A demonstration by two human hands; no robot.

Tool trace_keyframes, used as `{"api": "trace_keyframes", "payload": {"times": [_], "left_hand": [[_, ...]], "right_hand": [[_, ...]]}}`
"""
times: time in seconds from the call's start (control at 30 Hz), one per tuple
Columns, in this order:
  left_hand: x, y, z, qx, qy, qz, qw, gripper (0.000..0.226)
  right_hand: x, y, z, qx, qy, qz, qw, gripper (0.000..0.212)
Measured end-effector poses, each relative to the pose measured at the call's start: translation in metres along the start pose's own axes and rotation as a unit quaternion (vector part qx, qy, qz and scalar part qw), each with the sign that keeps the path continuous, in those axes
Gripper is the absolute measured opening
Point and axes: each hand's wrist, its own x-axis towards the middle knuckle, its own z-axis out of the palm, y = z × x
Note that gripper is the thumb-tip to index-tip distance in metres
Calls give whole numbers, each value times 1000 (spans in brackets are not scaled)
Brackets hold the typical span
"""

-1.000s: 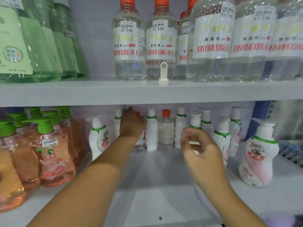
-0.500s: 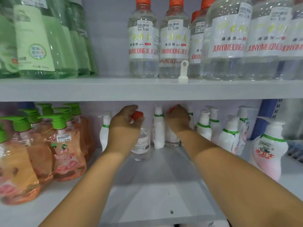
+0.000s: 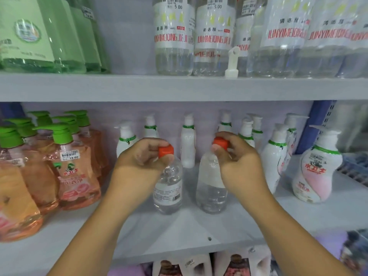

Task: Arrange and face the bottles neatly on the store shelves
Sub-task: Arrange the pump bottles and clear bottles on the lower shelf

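Two small clear bottles with orange caps stand side by side on the middle shelf (image 3: 179, 232). My left hand (image 3: 139, 158) pinches the cap of the left clear bottle (image 3: 168, 188), whose barcode label faces me. My right hand (image 3: 237, 158) grips the cap of the right clear bottle (image 3: 211, 188). Behind them, white pump bottles (image 3: 187, 144) with green collars line the back of the shelf.
Pink soap pump bottles (image 3: 77, 172) with green tops crowd the left. A white and pink pump bottle (image 3: 316, 172) stands at the right. The upper shelf (image 3: 179, 87) carries green bottles, large clear bottles and a loose white nozzle (image 3: 232, 64). More bottles show below the shelf edge.
Both hands have pulled the two clear orange-capped bottles forward from the back row toward the shelf front. One second ago my right hand held nothing.
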Motion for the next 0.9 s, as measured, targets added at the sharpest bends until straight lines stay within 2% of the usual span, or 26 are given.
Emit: {"api": "trace_keyframes", "payload": {"times": [0.13,0.27,0.4,0.47,0.67,0.9], "left_hand": [[-5,0,0,-26,-61,-1,998,34],[-21,-9,3,21,-78,12,997,37],[-51,-32,-8,55,-95,-38,993,71],[-65,-41,-7,75,-101,-60,990,75],[-73,-42,6,136,-21,-83,987,72],[-100,-18,25,168,27,-76,983,68]], "right_hand": [[-37,-13,-6,-17,-44,-16,999,33],[-51,-5,0,32,-14,8,999,35],[-83,19,-1,69,-29,78,994,65],[-92,26,-4,66,-53,109,990,67],[-85,29,-11,42,-109,125,985,66],[-94,18,-41,47,-135,118,983,51]]}}
